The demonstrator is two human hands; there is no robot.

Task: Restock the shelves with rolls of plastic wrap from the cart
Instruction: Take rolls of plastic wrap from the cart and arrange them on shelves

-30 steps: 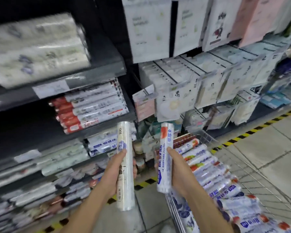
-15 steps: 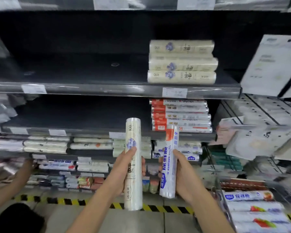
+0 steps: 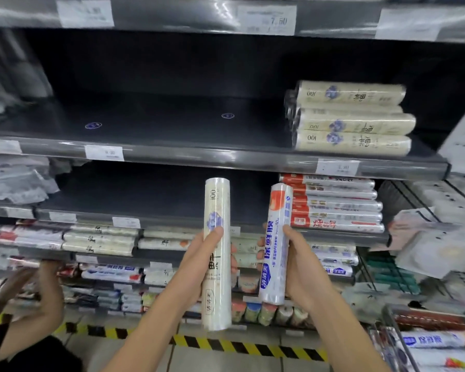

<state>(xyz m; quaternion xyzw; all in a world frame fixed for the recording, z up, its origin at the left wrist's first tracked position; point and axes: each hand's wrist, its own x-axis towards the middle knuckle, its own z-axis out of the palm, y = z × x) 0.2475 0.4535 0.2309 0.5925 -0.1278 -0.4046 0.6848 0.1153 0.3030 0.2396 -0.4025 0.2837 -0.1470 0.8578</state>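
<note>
My left hand (image 3: 199, 260) grips a cream roll of plastic wrap (image 3: 216, 208) marked 100 with a blue flower, held upright. Just to its right, my right hand (image 3: 299, 264) grips a white roll with an orange top and blue lettering (image 3: 275, 210), also upright. Both rolls hang in front of the dark shelves. A stack of matching cream rolls (image 3: 352, 119) lies at the right of the upper shelf (image 3: 199, 154). Red-ended rolls (image 3: 336, 202) are stacked on the shelf below (image 3: 150, 208). The cart (image 3: 437, 342) with more rolls shows at bottom right.
Another person's arm and hands (image 3: 30, 291) reach into the lower shelves at the left. Lower shelves hold several mixed rolls (image 3: 99, 238). A yellow-and-black floor stripe (image 3: 226, 343) runs below the shelving. Hanging packets (image 3: 437, 237) fill the rack at right.
My view has swung left and up from the cart and hanging packets to face the shelves. Both hands still hold their rolls upright, now raised higher and closer to the shelving.
</note>
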